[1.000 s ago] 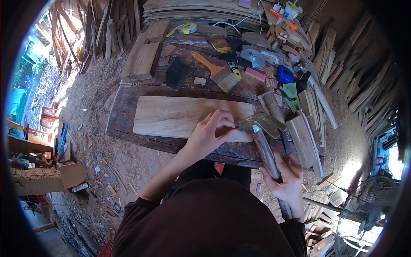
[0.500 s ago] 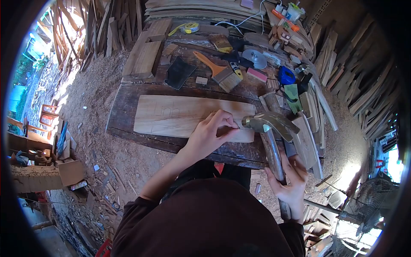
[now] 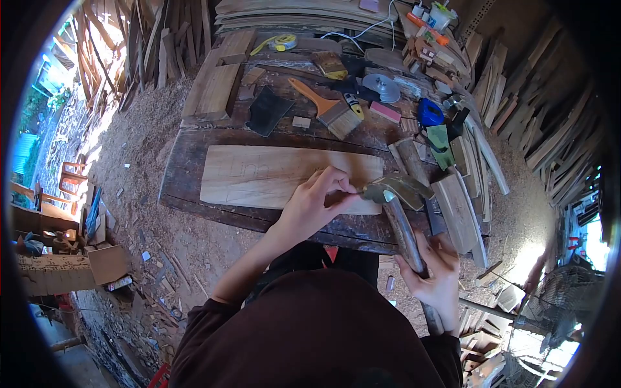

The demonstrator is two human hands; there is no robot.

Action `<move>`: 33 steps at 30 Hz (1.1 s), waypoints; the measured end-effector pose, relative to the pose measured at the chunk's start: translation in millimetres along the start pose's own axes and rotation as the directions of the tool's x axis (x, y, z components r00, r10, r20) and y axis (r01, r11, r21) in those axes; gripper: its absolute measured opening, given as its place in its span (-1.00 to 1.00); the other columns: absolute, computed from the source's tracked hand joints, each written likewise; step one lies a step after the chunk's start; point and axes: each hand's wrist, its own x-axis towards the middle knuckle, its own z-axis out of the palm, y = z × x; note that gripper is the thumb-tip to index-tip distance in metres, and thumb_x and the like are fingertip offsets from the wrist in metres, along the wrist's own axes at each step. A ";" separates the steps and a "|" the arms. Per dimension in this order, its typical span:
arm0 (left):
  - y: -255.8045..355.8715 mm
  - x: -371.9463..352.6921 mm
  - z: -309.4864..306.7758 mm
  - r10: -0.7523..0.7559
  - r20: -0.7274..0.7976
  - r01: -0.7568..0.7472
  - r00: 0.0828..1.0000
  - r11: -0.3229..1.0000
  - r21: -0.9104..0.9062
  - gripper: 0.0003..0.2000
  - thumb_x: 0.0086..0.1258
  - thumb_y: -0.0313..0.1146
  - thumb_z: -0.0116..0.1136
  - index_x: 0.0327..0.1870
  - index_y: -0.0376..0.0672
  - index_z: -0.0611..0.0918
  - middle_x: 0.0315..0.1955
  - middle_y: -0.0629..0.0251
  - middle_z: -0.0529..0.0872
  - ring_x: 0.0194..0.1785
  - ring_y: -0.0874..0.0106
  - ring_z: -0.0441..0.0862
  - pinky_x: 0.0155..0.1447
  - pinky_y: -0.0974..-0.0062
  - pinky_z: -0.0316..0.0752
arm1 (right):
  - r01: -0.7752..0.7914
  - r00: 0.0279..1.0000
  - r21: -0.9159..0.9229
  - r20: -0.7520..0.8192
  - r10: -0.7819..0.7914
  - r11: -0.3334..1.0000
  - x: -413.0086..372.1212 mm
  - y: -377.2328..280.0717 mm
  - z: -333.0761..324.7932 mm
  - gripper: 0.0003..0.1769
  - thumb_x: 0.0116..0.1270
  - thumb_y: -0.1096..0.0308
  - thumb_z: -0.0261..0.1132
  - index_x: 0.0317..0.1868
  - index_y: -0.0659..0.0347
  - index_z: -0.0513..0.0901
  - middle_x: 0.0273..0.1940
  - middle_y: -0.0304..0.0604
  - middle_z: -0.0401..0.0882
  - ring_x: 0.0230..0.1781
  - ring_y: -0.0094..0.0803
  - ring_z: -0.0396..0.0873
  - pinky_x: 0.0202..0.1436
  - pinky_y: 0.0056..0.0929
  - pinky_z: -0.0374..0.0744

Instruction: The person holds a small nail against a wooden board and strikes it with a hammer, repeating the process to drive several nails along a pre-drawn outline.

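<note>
A pale wooden board (image 3: 259,174) with pencilled marks lies flat along the near edge of the dark workbench (image 3: 178,174). Over the board's right half is my left hand (image 3: 318,200), its thumb and index finger pinched together; whatever sits between the fingertips is too small to make out. My right hand (image 3: 435,275) wraps round the wooden handle of a hammer (image 3: 402,233). The hammer's metal head is close beside my left fingertips, above the board's right end.
Behind the board lie an orange-handled brush (image 3: 317,97), a black sheet (image 3: 268,111), a yellow tape measure (image 3: 283,43), a pink block (image 3: 385,112) and a blue tape measure (image 3: 430,112). Wood strips (image 3: 456,210) stand right of the hammer.
The hammer and my right hand have moved slightly left, bringing the hammer head up to my left fingertips. My left hand keeps its pinch in nearly the same place.
</note>
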 end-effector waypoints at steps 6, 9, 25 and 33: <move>1.0 0.9 -0.9 0.072 -0.013 -0.071 0.997 0.995 0.063 -0.69 0.22 -0.50 0.44 -0.22 -0.20 0.45 -0.30 0.25 0.80 -0.13 0.37 0.80 -0.09 0.52 0.62 | -0.010 0.994 0.005 -0.112 0.011 1.000 -2.6 -3.4 2.9 -0.36 -0.05 0.46 0.50 0.14 0.43 0.62 -0.44 -0.09 0.65 -0.52 -0.28 0.43 -0.39 -0.36 0.48; -0.1 1.0 -0.5 0.052 -0.018 -0.050 0.999 0.996 0.071 -0.70 0.23 -0.50 0.43 -0.23 -0.20 0.45 -0.32 0.24 0.80 -0.14 0.37 0.80 -0.10 0.52 0.62 | 0.000 1.000 0.006 -0.014 0.000 1.000 0.6 -3.9 1.3 -0.35 -0.06 0.46 0.50 0.14 0.43 0.62 -0.44 -0.09 0.65 -0.50 -0.27 0.45 -0.37 -0.35 0.49; 8.1 3.4 -8.3 -0.075 0.021 0.077 0.997 0.991 -0.113 -0.69 0.24 -0.50 0.43 -0.30 -0.14 0.41 -0.31 0.26 0.82 -0.14 0.49 0.79 -0.05 0.55 0.61 | -0.169 0.972 0.094 -0.147 0.182 0.981 -15.6 1.4 -16.2 -0.34 -0.11 0.51 0.51 0.12 0.39 0.65 -0.37 -0.02 0.70 -0.45 -0.27 0.56 -0.30 -0.36 0.56; 7.6 3.8 -5.1 -0.064 -0.009 0.063 0.998 0.993 -0.101 -0.69 0.24 -0.50 0.43 -0.32 -0.15 0.42 -0.34 0.25 0.81 -0.15 0.46 0.80 -0.08 0.56 0.62 | -0.212 0.965 0.118 -0.129 0.226 0.970 -19.1 2.7 -15.6 -0.35 -0.11 0.51 0.52 0.12 0.36 0.66 -0.38 -0.02 0.65 -0.42 -0.29 0.57 -0.30 -0.37 0.55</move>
